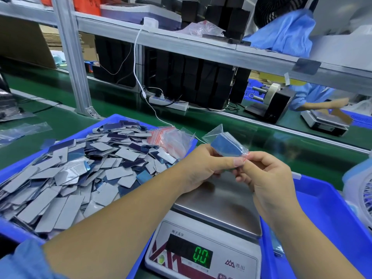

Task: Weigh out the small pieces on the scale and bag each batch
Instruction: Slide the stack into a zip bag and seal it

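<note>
Above the bare steel pan of the electronic scale (219, 206), whose display reads 0.0, you hold a small clear zip bag (225, 142) already loaded with a batch of blue pieces. Your left hand (203, 170) curls under the bag's lower end, thumb pressed on top; your right hand (267, 178) pinches the red-striped mouth at the corner, fingers tucked. The bag looks light, thin and slippery, the flat pieces inside stiff enough to slide, so the seal strip is likely the surest place to grip while pressing it closed. Loose grey and blue pieces (66, 178) heap in the blue tray (112, 118) to your left, empty bags (171, 137) lying at its far corner.
</note>
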A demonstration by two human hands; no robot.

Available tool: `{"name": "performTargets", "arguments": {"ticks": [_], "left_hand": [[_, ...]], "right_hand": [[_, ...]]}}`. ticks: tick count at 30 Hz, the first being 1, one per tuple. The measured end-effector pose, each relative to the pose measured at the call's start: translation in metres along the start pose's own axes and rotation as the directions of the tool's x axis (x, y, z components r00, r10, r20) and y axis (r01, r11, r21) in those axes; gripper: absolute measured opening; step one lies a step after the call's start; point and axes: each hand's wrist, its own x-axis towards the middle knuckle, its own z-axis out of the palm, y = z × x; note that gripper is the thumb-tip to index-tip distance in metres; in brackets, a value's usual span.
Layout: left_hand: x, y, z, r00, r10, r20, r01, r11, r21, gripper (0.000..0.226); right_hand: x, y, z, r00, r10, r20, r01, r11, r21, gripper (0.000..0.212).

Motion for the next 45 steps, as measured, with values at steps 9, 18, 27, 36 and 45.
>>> {"name": "performTargets", "arguments": {"ticks": [9,18,27,36,45], "left_hand": [[0.001,-0.004,0.002,0.996,0.037,-0.083,-0.035,0.999,0.027,0.007],[0.002,0.004,-0.008,1.0,0.008,-0.017,-0.007,0.995,0.096,0.019],[0.004,0.004,-0.017,0.997,-0.024,-0.077,0.04,0.978,0.206,0.02],[0.007,0.001,-0.018,0.995,-0.007,-0.104,0.024,0.987,0.16,0.017],[0.008,0.002,-0.02,0.992,0.0,-0.128,0.017,0.991,0.132,0.031]], "right_hand": [[-0.002,-0.001,0.005,0.993,0.096,0.063,-0.096,0.995,0.0,0.029],[0.003,-0.003,-0.008,0.968,-0.248,0.045,0.223,0.764,-0.605,0.023],[0.008,-0.009,-0.019,0.995,-0.081,0.066,0.103,0.633,-0.767,0.021],[0.007,-0.009,-0.018,0.98,-0.151,0.127,0.195,0.657,-0.729,0.026],[0.009,-0.014,-0.019,0.998,-0.053,0.016,0.055,0.883,-0.467,0.03]]}}
